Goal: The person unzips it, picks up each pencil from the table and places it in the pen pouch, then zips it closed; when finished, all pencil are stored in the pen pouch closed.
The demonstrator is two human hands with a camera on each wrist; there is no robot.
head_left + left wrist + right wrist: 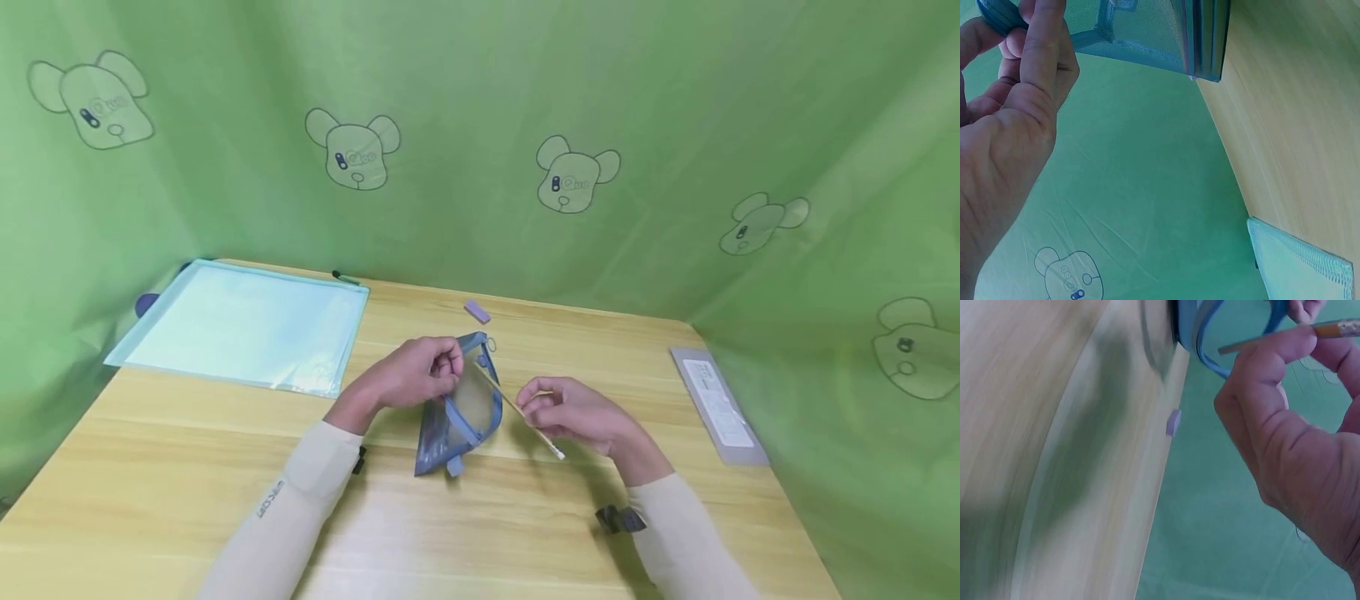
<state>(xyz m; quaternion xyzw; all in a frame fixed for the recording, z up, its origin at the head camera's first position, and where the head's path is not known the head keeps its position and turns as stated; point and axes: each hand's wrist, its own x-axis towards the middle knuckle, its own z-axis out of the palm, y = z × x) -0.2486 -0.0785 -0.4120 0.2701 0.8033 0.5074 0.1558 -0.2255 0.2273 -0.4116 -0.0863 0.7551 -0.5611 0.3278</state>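
Note:
My left hand (416,371) pinches the rim of a blue zip pencil pouch (427,454) with mesh sides. The pouch is tilted, its mouth gaping toward the right. In the left wrist view, thumb and fingers grip the blue zip edge, and the mesh side (1141,37) spreads out beside them. My right hand (573,412) holds a thin yellow pencil (538,435) between thumb and fingers. One end of the pencil points into the pouch's mouth, and its pale end slants down to the right. The right wrist view shows a shiny band (1346,327) near that end.
A large pale-blue zip document bag (247,325) lies at the back left. Behind the pouch is a small purple eraser (477,312). A flat grey item with a white label (718,404) lies along the right edge. Green curtain (465,233) surrounds the table's back and sides.

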